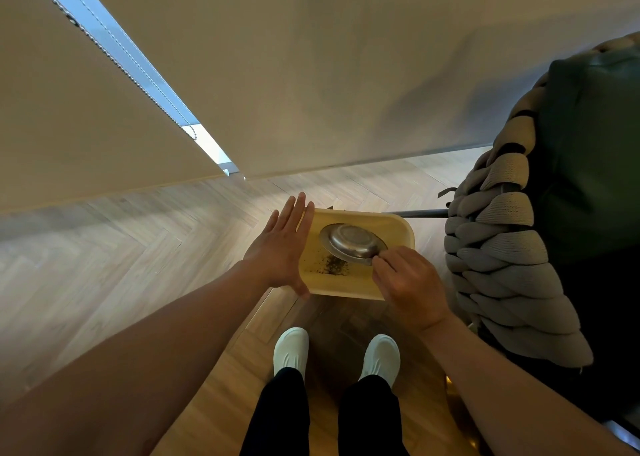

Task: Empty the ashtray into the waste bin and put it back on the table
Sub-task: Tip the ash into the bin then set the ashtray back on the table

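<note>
Herringbone wood floor (138, 247) runs up to pale roller blinds (86, 126), with a narrow strip of window showing between them. At the right edge stands a bulky chair (512, 247) of thick knotted cord with a dark green cushion. No desk is in view.

Below the camera, just beyond a pair of white shoes (291, 348), sits the yellow waste bin (401, 225), open at the top, with a scatter of dark ash (330, 265) lying on its bottom.

Over the bin the metal ashtray (351, 244) is turned upside down and tilted, its underside facing the camera. The right hand (408, 282) holds it, fingers closed on the near rim. The left hand (280, 247) is flat and wide open with fingers together, carrying nothing, set against the bin's left rim; whether it presses the wall or merely hovers beside it is hard to tell.

By the look of it, the emptying step is in hand and nearly finished, since ash already lies in the bin. What comes next is probably a check or light shake for any residue, then turning the ashtray upright, lifting it clear of the bin's rim, and carrying it to the desk, which lies somewhere out of sight.
</note>
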